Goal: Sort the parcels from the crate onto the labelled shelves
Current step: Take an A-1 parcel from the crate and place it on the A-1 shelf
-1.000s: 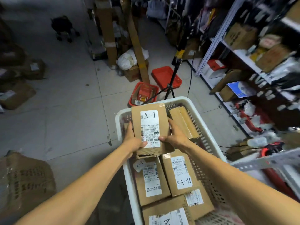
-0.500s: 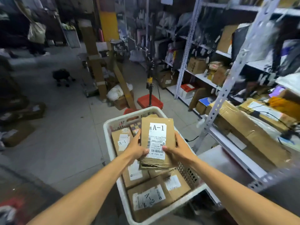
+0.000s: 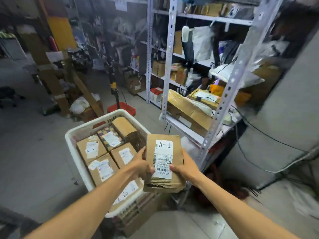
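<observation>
A flat brown cardboard parcel (image 3: 164, 163) with a white label reading A-1 is held up in front of me, to the right of the crate. My left hand (image 3: 141, 165) grips its left edge, thumb on the label's lower corner. My right hand (image 3: 185, 167) grips its right edge the same way. The white plastic crate (image 3: 76, 154) stands low at centre left and holds several more labelled brown parcels (image 3: 91, 150). A grey metal shelf rack (image 3: 224, 99) rises just right of the parcel.
The rack's shelves carry boxes (image 3: 186, 109), white bags (image 3: 202, 42) and loose cables. A tripod (image 3: 114, 90) and a red basket (image 3: 123, 107) stand behind the crate. Tall cardboard pieces (image 3: 57, 87) lean at the back left. Grey tiled floor (image 3: 32, 147) lies to the left.
Both hands have carried the A-1 parcel out of the crate and to the right, toward the rack. My view has swung up and right, from the floor to the shelves.
</observation>
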